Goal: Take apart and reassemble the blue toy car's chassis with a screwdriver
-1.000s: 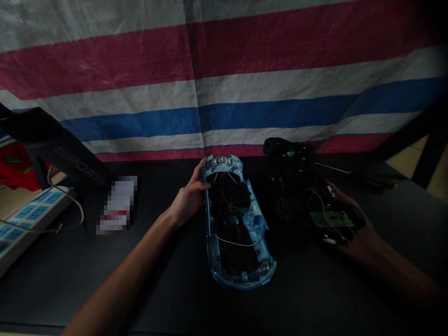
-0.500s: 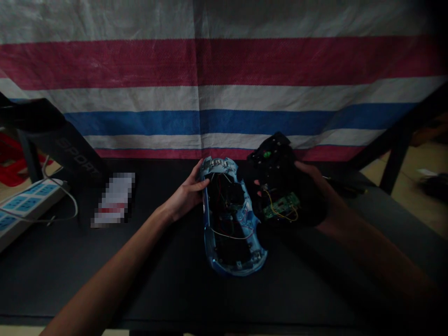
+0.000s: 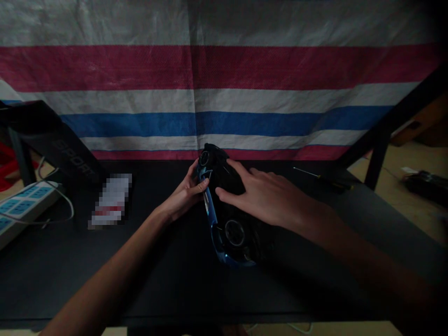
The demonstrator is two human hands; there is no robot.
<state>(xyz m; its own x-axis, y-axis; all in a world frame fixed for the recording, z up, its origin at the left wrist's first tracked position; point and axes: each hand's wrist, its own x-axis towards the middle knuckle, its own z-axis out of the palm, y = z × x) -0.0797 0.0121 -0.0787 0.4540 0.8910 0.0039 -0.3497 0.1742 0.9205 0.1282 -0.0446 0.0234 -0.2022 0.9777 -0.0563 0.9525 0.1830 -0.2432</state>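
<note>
A blue toy car body lies upside down on the black tabletop, its edge showing along the left and near end. My left hand grips its far left side, thumb over the rim. The black wheeled chassis now sits over the body's hollow, underside up; two wheels show on the left. My right hand holds the chassis from the right, thumb and fingers around its raised middle. The circuit board and wires are out of sight beneath it.
A screwdriver lies at the back right. On the left are a pixelated flat item, a white power strip with a cable, and a dark object marked SPORT. A striped sheet hangs behind the table.
My right hand has brought the chassis leftward, turned it over and set it onto the car body. The board side has gone from view. My left hand keeps its hold.
</note>
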